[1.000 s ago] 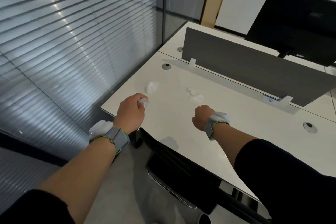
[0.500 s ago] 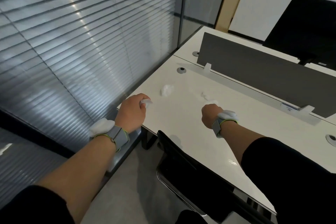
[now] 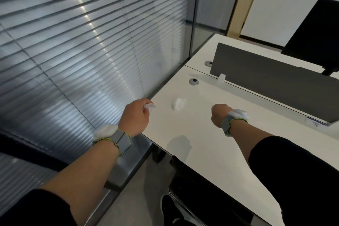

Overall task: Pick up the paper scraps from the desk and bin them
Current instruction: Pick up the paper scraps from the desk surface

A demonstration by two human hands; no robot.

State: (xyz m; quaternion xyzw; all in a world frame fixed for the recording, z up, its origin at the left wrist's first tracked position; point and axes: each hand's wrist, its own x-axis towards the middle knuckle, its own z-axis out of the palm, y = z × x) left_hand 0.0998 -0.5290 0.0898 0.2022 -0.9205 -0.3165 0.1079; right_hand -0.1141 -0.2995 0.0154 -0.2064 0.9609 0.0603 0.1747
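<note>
My left hand (image 3: 134, 115) hovers over the left edge of the white desk (image 3: 211, 152), shut on a small white paper scrap (image 3: 150, 107) that pokes out past the fingers. A crumpled white paper ball (image 3: 178, 103) lies on the desk just right of that hand. My right hand (image 3: 219, 114) is a closed fist over the desk, further right. I see nothing in it, and it hides the desk surface beneath it. No bin is in view.
A grey divider panel (image 3: 275, 82) runs along the back of the desk, with a dark monitor (image 3: 315, 31) behind it. A round cable grommet (image 3: 193, 81) sits near the back left corner. A black chair (image 3: 201, 194) stands under the front edge. Window blinds (image 3: 73, 51) fill the left.
My head has turned left, so the desk sits further right in view. The two small scraps seen ahead of my right hand are now out of sight behind it. Both hands stay closed.
</note>
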